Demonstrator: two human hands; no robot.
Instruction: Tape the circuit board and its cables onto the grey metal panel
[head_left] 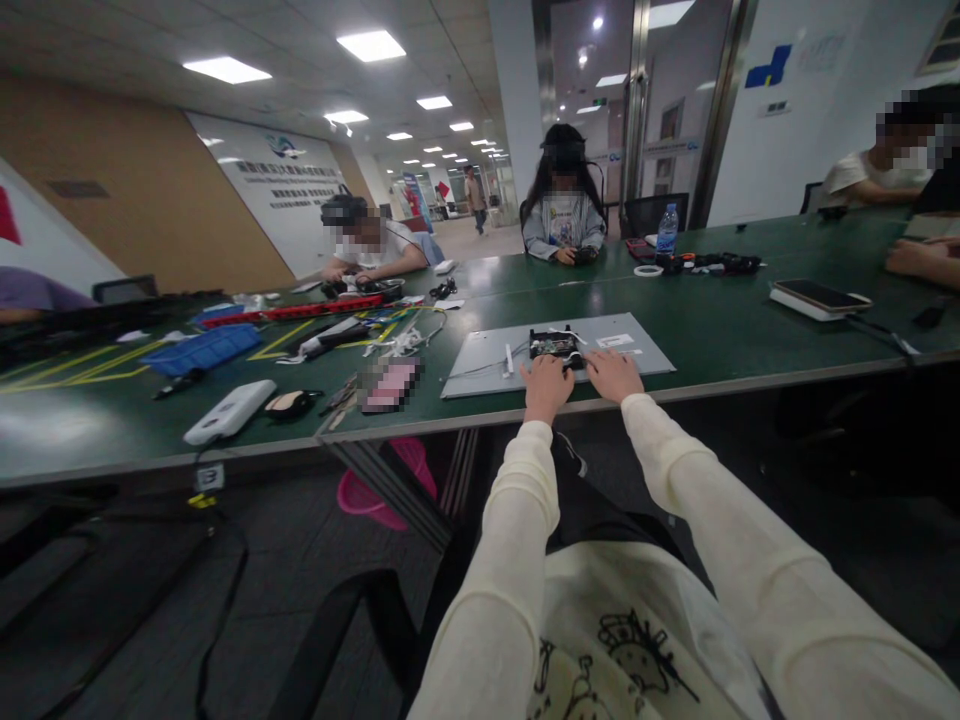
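A grey metal panel (637, 345) lies flat on the green table (712, 320) in front of me. On it sits a small dark circuit board (553, 343) with white wires running off to the left. My left hand (546, 385) rests at the board's near edge, fingers curled toward it. Beside it, my right hand (613, 373) lies on the panel with its fingers reaching to the board's right side. Both arms are in cream sleeves. What the fingertips pinch, if anything, is too small to make out.
Left on the table lie a white device (229, 411), a blue tray (201, 349), a red strip (300, 311) and loose tools. A phone on a white box (820, 297) and a water bottle (667, 230) stand right. Other people sit around the table. A pink bin (375, 495) is under it.
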